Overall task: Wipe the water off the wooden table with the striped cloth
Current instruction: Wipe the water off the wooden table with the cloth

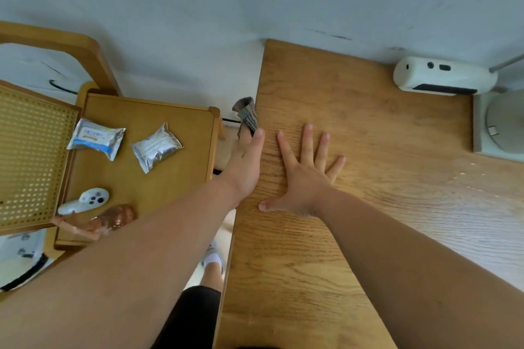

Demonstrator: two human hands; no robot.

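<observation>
Wood-grain table (354, 150) under two bare arms, striped cloth (247, 115) pinched at its left edge.

From the head view, the low side table (175, 187) to the left acts as a shallow tray: two foil sachets (96, 137) (156, 147), a white controller (85, 201) and a brown wrapped item (113, 219) lie on it, near a cane-panel chair back (31, 159). The left hand (245, 170) reaches forward along the wooden table's left edge, fingers closed on the bunched cloth, which hangs just past that edge. The right hand (304, 178) lies flat on the tabletop, palm down, fingers spread wide, holding nothing. A white device (442, 76) sits at the far right by the wall.
</observation>
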